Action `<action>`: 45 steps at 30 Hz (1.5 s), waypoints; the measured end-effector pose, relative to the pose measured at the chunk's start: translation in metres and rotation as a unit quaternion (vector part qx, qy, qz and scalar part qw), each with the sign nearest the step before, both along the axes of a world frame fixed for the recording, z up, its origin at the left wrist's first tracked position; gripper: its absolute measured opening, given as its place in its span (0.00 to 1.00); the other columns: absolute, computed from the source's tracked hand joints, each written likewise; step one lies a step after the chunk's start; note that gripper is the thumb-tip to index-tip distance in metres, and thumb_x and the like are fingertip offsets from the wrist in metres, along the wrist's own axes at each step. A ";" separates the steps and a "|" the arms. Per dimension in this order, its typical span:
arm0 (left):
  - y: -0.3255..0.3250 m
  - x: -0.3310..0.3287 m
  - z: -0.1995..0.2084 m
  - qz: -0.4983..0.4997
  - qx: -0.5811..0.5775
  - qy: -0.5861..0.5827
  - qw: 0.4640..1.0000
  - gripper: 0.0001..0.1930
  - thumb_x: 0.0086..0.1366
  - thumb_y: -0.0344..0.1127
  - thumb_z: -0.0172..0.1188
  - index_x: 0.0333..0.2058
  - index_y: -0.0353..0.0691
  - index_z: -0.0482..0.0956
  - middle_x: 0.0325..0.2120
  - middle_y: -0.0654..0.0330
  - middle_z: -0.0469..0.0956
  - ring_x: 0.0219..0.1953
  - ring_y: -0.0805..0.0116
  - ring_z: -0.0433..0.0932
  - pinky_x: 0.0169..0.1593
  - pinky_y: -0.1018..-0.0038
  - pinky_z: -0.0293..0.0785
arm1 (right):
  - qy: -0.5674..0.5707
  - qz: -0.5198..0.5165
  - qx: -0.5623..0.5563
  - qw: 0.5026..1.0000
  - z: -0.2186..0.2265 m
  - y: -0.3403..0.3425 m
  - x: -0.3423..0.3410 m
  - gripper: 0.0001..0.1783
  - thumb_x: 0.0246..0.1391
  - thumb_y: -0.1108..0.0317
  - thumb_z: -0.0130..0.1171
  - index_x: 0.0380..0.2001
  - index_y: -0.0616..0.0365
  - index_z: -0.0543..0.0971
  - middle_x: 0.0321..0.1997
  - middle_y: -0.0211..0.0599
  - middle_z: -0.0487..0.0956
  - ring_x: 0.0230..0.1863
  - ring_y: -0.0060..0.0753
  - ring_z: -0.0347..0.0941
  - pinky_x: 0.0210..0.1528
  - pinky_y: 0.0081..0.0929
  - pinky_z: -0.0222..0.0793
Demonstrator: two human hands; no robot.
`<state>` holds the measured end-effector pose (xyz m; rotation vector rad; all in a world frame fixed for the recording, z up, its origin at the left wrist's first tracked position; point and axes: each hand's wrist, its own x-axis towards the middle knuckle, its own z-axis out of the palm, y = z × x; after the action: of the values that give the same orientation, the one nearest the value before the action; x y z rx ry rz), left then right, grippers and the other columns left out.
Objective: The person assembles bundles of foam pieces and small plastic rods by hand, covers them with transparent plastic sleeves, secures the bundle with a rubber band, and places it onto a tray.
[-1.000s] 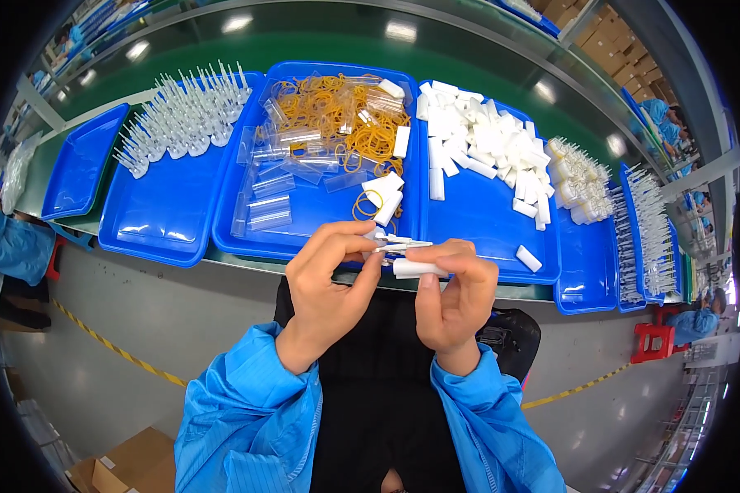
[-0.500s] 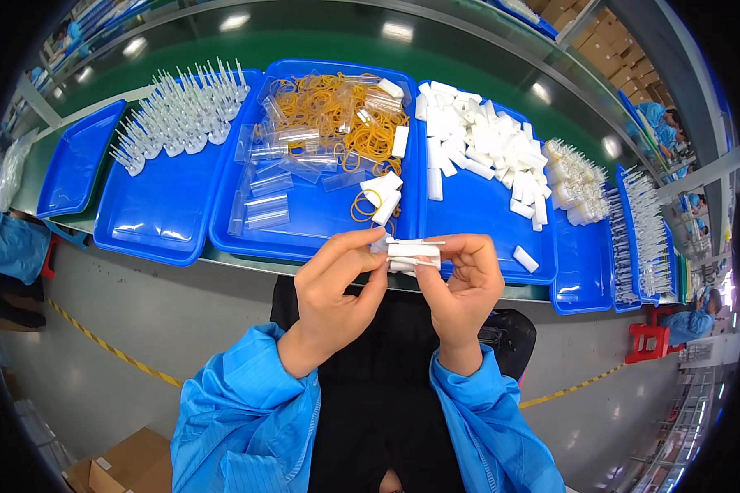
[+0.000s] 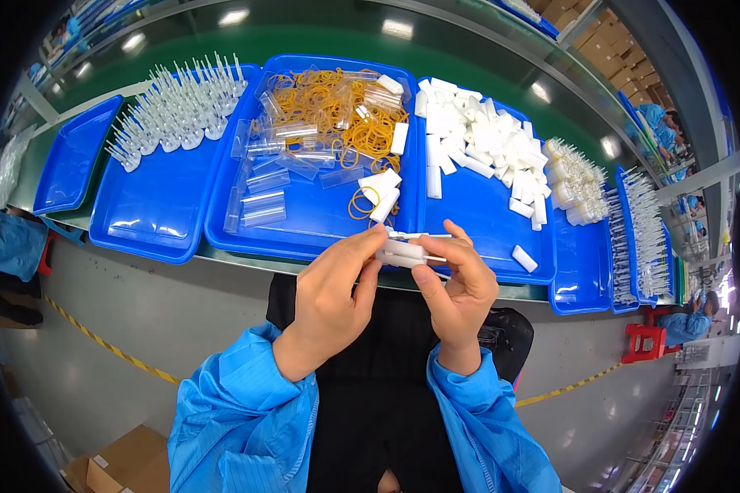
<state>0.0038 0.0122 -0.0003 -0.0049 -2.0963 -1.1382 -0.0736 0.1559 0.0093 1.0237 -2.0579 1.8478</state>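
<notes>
Between my hands, just in front of the trays, is a small white block assembly [image 3: 401, 255] with thin white stems sticking out to the right. My left hand [image 3: 327, 287] pinches its left end between thumb and fingers. On the other end, the thumb and index finger of my right hand [image 3: 459, 289] close on the blocks, with another finger raised. My fingers cover part of the assembly, so how its pieces join is hidden. Just beyond lie loose white blocks [image 3: 385, 205] and a yellow rubber band [image 3: 358, 203].
A blue tray [image 3: 304, 230] holds rubber bands [image 3: 329, 103] and clear plastic sleeves [image 3: 263, 209]. The tray to its right [image 3: 477, 234] carries a heap of white blocks [image 3: 469, 131]. Stemmed white parts [image 3: 177, 115] stand in a tray on the left. Further bundles [image 3: 580, 181] sit at the right.
The stems now stick out farther to the right past my right fingers. My right hand has shifted its grip, and one finger has lifted.
</notes>
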 end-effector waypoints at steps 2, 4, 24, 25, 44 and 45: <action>-0.001 0.001 0.003 -0.027 0.040 -0.013 0.999 0.21 0.54 0.12 0.60 0.49 0.31 0.77 0.43 0.50 0.78 0.42 0.60 0.82 0.44 0.73 0.82 | -0.002 0.009 0.016 1.000 0.000 0.002 -0.002 0.11 0.47 0.74 0.68 0.37 0.60 0.83 0.37 0.37 0.84 0.41 0.31 0.80 0.66 0.47 0.55; -0.003 0.000 0.009 -0.058 0.079 -0.026 0.995 0.22 0.54 0.12 0.60 0.49 0.31 0.77 0.45 0.50 0.77 0.43 0.61 0.82 0.44 0.73 0.82 | 0.007 0.033 0.021 0.999 -0.002 0.006 -0.006 0.11 0.47 0.73 0.67 0.37 0.59 0.83 0.37 0.36 0.84 0.42 0.32 0.80 0.67 0.48 0.53; -0.021 -0.006 0.005 -0.208 0.400 -0.085 0.889 0.08 0.59 0.17 0.59 0.37 0.27 0.81 0.43 0.53 0.76 0.44 0.67 0.79 0.47 0.74 0.80 | 0.049 -0.278 0.289 0.915 -0.002 0.099 -0.080 0.13 0.49 0.79 0.60 0.40 0.62 0.77 0.31 0.43 0.80 0.31 0.38 0.77 0.35 0.28 0.72; -0.022 -0.006 0.004 -0.196 0.389 -0.088 0.896 0.08 0.57 0.16 0.61 0.36 0.27 0.81 0.43 0.54 0.76 0.44 0.67 0.79 0.45 0.75 0.83 | 0.059 -0.251 0.261 0.930 -0.006 0.094 -0.076 0.12 0.53 0.79 0.55 0.43 0.63 0.75 0.31 0.41 0.80 0.30 0.31 0.77 0.34 0.23 0.72; -0.012 -0.009 0.005 0.060 0.013 0.067 0.996 0.10 0.48 0.17 0.65 0.31 0.31 0.81 0.35 0.53 0.78 0.31 0.63 0.82 0.32 0.75 0.79 | 0.059 0.016 -0.004 0.998 0.026 -0.010 -0.002 0.11 0.49 0.88 0.51 0.33 0.66 0.79 0.36 0.44 0.79 0.39 0.34 0.76 0.42 0.26 0.70; -0.012 -0.009 0.006 0.073 -0.020 0.087 0.993 0.10 0.47 0.18 0.65 0.31 0.32 0.81 0.35 0.53 0.79 0.31 0.62 0.81 0.32 0.74 0.79 | 0.042 -0.005 -0.005 0.999 0.023 -0.012 -0.002 0.11 0.49 0.87 0.51 0.34 0.66 0.78 0.36 0.43 0.79 0.39 0.35 0.76 0.42 0.26 0.70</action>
<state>-0.0056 0.0001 0.0059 0.0290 -1.9306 -0.9720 -0.0760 0.1444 0.0328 1.0693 -2.0002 1.7761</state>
